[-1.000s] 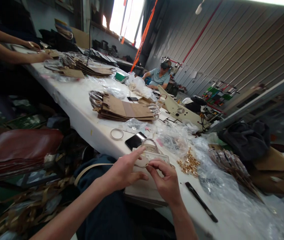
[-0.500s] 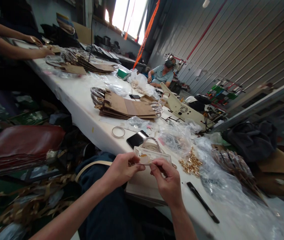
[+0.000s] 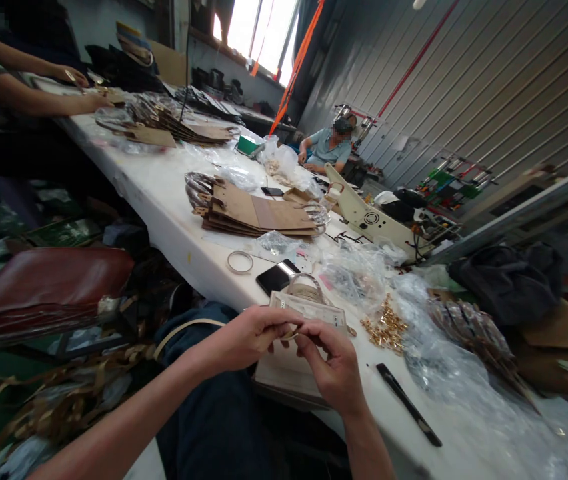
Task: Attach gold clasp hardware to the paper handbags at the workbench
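My left hand (image 3: 251, 338) and my right hand (image 3: 329, 360) meet fingertip to fingertip, both closed in a pinch on a narrow tan strap (image 3: 189, 325). The strap's loose length trails left over my dark-trousered leg; a short curl of it shows between my fingers. Directly beneath the hands lies a pale bag piece (image 3: 284, 373) with a clear, whitish top edge and a looped handle (image 3: 307, 285), partly covered by my fingers. Beyond it rest a black phone (image 3: 274, 277) and a tape roll (image 3: 240, 262).
Gold metal fittings (image 3: 387, 327) are heaped at right, near a black flat tool (image 3: 409, 405) and crumpled clear plastic (image 3: 454, 373). Stacked brown bag pieces (image 3: 259, 213) lie farther up the white table. Co-workers sit at left and at the far end. A red stool (image 3: 49, 287) stands left.
My left hand has moved in to meet my right hand's fingertips, and the strap between them is now curled and mostly covered. The view has shifted slightly.
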`<state>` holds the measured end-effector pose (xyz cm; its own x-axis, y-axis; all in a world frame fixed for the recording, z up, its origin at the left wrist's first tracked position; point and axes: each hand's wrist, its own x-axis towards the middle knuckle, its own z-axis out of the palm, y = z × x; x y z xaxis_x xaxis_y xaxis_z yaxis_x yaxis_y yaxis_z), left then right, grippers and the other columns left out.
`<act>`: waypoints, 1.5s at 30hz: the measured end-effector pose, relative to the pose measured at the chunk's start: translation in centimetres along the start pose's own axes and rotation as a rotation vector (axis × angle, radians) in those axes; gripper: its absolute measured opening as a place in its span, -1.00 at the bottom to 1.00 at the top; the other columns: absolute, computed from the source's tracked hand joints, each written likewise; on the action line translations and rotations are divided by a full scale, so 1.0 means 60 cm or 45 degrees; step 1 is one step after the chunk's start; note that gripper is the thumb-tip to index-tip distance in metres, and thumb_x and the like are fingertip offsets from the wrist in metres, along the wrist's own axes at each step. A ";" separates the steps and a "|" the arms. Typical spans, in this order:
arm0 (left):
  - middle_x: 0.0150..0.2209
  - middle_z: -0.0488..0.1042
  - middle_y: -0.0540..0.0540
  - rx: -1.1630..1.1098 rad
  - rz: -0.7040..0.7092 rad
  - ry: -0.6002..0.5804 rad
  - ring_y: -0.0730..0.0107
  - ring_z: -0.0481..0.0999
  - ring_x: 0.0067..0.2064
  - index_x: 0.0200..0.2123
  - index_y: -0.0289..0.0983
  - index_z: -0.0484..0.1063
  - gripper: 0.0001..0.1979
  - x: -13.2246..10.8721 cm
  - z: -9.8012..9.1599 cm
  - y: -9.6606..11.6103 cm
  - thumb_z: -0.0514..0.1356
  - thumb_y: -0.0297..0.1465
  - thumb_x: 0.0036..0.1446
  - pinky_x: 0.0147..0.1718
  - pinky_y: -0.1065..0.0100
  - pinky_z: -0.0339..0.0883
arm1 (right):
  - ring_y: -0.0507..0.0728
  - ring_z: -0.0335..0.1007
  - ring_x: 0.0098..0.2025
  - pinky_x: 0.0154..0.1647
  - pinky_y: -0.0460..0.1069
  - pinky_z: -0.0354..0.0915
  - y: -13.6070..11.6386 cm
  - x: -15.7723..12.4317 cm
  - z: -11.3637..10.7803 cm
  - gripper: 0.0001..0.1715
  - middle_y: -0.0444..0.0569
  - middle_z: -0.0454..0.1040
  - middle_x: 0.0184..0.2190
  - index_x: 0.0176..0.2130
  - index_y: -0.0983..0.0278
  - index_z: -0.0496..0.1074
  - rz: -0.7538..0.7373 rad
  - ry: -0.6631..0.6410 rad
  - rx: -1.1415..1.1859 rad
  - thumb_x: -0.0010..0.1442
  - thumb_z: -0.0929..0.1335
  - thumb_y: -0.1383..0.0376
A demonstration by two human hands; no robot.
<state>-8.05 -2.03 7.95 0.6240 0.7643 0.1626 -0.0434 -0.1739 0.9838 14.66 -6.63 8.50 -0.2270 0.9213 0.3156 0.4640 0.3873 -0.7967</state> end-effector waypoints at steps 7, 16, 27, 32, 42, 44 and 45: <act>-0.30 0.55 -0.09 0.098 -0.038 0.034 0.34 0.49 -0.29 -0.19 -0.30 0.63 -0.63 -0.019 -0.003 -0.012 0.09 -0.25 0.51 -0.24 0.40 0.36 | 0.12 0.49 -0.37 -0.30 -0.02 0.45 0.019 -0.004 0.004 -0.72 -0.07 0.55 -0.38 -0.15 0.21 0.58 0.192 0.181 0.045 0.49 0.43 0.07; -0.46 0.52 -0.03 0.226 -0.200 0.245 0.41 0.44 -0.46 -0.35 -0.26 0.47 -0.62 -0.007 0.038 -0.032 0.07 -0.21 0.50 -0.44 0.40 0.24 | 0.13 0.50 -0.40 -0.34 -0.01 0.38 0.029 0.037 0.002 -0.65 -0.07 0.58 -0.41 -0.16 0.22 0.59 0.302 0.170 -0.142 0.46 0.42 0.00; -0.41 0.65 -0.36 -0.775 -0.787 0.324 0.11 0.71 -0.46 -0.27 -0.39 0.45 -0.63 0.052 0.077 -0.066 0.07 -0.26 0.54 -0.48 0.29 0.60 | 0.17 0.45 -0.32 -0.26 0.05 0.21 0.068 0.109 0.026 -0.76 0.00 0.60 -0.33 -0.31 0.23 0.50 0.078 0.025 -0.703 0.42 0.34 0.25; -0.39 0.67 -0.38 -0.788 -0.823 0.340 0.13 0.72 -0.45 -0.29 -0.39 0.48 -0.62 0.055 0.077 -0.057 0.01 -0.36 0.55 -0.46 0.30 0.62 | 0.16 0.43 -0.36 -0.27 0.05 0.20 0.080 0.128 0.018 -0.75 -0.02 0.59 -0.38 -0.33 0.24 0.52 0.081 -0.055 -0.709 0.40 0.35 0.28; -0.41 0.67 -0.33 -0.773 -0.819 0.341 0.15 0.72 -0.45 -0.28 -0.37 0.46 -0.64 0.057 0.078 -0.055 -0.02 -0.41 0.56 -0.46 0.31 0.62 | 0.15 0.48 -0.35 -0.26 0.04 0.25 0.082 0.135 0.018 -0.83 -0.03 0.63 -0.34 -0.31 0.24 0.55 0.136 -0.083 -0.664 0.36 0.39 0.32; -0.41 0.67 -0.33 -0.771 -0.842 0.346 0.16 0.71 -0.45 -0.29 -0.37 0.46 -0.61 0.057 0.078 -0.051 -0.03 -0.39 0.57 -0.46 0.32 0.61 | 0.16 0.49 -0.34 -0.27 0.03 0.29 0.085 0.132 0.017 -0.94 -0.04 0.62 -0.33 -0.20 0.24 0.58 0.163 0.010 -0.611 0.32 0.44 0.30; -0.41 0.67 -0.35 -0.769 -0.857 0.349 0.16 0.72 -0.45 -0.29 -0.37 0.46 -0.60 0.057 0.078 -0.049 -0.04 -0.39 0.57 -0.46 0.33 0.61 | 0.16 0.49 -0.34 -0.28 0.03 0.32 0.087 0.130 0.016 -0.89 -0.04 0.62 -0.32 -0.14 0.24 0.59 0.162 0.052 -0.563 0.30 0.47 0.29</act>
<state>-2.13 -1.82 5.23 0.4634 0.7197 -0.5169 -0.1857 0.6493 0.7375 14.47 2.53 6.33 -0.1143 0.9597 0.2566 0.8086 0.2399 -0.5372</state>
